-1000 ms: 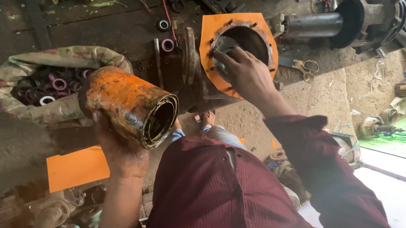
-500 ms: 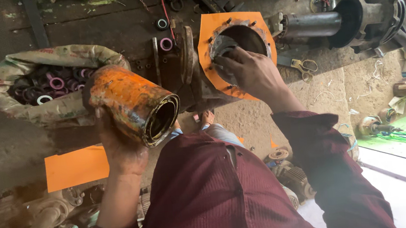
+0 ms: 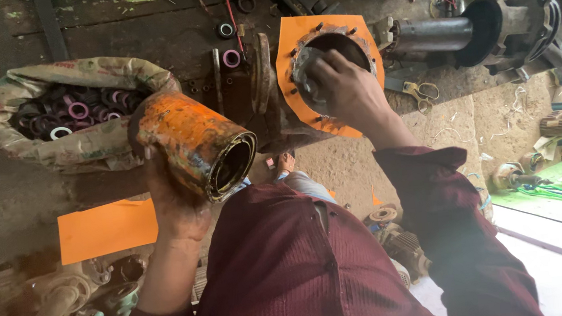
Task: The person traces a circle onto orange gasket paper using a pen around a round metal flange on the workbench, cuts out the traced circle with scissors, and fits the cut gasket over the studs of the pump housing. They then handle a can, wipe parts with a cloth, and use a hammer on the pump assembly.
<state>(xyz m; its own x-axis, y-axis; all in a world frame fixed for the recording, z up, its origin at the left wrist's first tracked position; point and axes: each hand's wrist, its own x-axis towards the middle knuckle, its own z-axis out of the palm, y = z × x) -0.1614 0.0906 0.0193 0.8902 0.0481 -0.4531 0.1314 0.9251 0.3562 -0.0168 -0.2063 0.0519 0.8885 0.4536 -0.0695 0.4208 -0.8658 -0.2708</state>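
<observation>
Left hand (image 3: pixel 175 200) still grips the orange cylinder (image 3: pixel 193 144) from below. Right hand (image 3: pixel 350 91), fingers curled, has stayed inside the flanged housing (image 3: pixel 302 88).

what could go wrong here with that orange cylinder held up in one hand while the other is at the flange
The left hand alone cradles the orange cylinder from below, tilted, over the sandalled foot; it might slip and drop there. The right hand presses inside the round housing, ringed by protruding studs that could scrape fingers. The orange gasket sheet looks thin and may tear.
</observation>
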